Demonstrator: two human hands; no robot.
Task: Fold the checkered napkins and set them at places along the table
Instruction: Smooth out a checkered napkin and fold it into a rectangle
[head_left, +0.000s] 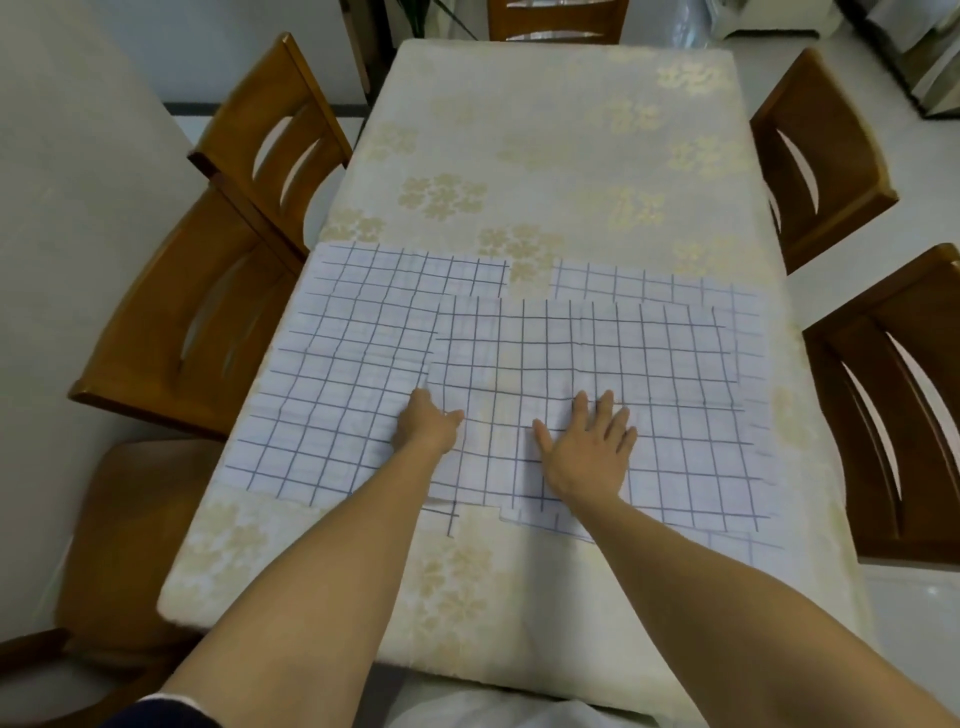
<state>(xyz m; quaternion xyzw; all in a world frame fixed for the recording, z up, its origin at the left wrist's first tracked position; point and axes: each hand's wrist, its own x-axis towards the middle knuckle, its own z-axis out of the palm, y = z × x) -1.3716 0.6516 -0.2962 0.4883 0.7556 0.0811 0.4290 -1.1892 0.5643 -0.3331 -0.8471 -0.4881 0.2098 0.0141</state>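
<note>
A long table (545, 119) under a pale floral cloth fills the view, with wooden chairs (208, 291) along both long edges and one at the far end. The checkered napkins (337, 364) lie flat and overlapping in a band across the table's near half, reaching from the left edge almost to the right edge. The top napkin (571, 353) sits in the middle of that band. The right hand (587, 452) rests flat on it, fingers straight and spread. The left hand (426, 423) is at this napkin's left edge with the thumb on the fabric; its fingers are hidden, so a grip cannot be told.
</note>
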